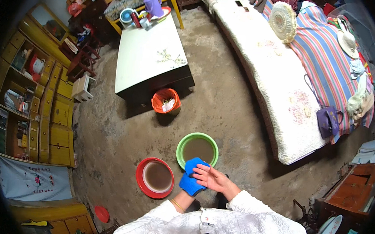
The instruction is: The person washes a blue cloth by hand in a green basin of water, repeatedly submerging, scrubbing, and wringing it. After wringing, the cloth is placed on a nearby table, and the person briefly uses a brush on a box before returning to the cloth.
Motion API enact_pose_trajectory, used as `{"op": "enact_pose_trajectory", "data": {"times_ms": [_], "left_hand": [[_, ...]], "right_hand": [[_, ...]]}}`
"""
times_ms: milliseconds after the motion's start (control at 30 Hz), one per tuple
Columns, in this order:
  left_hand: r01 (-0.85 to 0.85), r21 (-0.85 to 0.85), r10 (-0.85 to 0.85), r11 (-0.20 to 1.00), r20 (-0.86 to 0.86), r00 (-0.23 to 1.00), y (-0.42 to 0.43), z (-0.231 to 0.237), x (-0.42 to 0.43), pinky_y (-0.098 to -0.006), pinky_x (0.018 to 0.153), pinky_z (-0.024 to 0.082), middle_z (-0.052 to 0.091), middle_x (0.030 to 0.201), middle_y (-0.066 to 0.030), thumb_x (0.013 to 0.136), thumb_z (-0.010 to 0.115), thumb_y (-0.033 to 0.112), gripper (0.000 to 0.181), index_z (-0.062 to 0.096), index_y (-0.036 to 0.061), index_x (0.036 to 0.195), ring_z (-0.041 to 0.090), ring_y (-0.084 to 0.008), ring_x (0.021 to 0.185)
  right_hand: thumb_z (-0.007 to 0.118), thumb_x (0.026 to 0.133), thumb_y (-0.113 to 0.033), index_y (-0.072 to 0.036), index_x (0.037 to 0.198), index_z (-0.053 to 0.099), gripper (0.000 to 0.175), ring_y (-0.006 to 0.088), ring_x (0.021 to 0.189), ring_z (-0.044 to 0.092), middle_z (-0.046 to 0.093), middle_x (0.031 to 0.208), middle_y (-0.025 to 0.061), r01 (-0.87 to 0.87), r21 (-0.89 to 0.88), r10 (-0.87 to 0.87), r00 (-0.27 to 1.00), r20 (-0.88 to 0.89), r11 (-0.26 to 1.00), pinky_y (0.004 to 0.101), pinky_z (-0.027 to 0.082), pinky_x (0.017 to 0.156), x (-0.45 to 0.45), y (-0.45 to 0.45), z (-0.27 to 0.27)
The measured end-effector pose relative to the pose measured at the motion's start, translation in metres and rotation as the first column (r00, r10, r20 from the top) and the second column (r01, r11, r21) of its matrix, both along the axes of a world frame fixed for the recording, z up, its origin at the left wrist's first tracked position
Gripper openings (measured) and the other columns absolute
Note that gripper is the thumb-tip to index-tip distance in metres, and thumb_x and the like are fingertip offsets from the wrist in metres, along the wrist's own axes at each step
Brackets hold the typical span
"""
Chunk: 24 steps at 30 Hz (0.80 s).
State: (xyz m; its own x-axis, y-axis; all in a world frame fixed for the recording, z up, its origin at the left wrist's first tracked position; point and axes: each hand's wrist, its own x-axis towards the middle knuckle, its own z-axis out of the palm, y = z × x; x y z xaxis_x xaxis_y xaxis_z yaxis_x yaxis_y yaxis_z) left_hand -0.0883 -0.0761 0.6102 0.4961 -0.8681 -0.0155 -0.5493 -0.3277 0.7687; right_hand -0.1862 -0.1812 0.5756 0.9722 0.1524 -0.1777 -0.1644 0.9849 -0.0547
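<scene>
A blue cloth [193, 176] covers most of my left hand [191, 184], like a mitt, with a bracelet on the bare wrist. My right hand [214, 179] lies palm up beside it, its fingers spread a little and overlapping the blue cloth. Whether those fingers grip the cloth cannot be told. Just beyond both hands stands a green basin [179, 150] of murky water. A red basin [138, 182], also holding brownish water, stands on the floor to the left.
A bin with an orange liner [156, 106] stands before a low white table [146, 50]. To the right runs a long bed [258, 63] with a purple handbag [328, 121]. Yellow cabinets [61, 109] line the left wall. A small red bowl [102, 214] lies at lower left.
</scene>
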Motion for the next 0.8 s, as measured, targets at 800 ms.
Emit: {"op": "enact_pose_trajectory", "data": {"times_ms": [800], "left_hand": [[0.013,-0.407,-0.400,0.913,-0.891,0.215,-0.261,0.168,-0.001,-0.0383,0.087,0.046,0.046,0.124,-0.0178,0.092,0.044,0.025,0.041,0.038,0.0040,0.126,0.052,-0.0304,0.107]], "right_hand": [[0.039,0.090,-0.046,-0.009,0.110,0.049,0.044,0.0211,0.103,0.050,0.052,0.110,0.0102,0.324,-0.946,-0.490,0.824,0.284,-0.004,0.0359,0.039,0.089,-0.014,-0.185,0.186]]}}
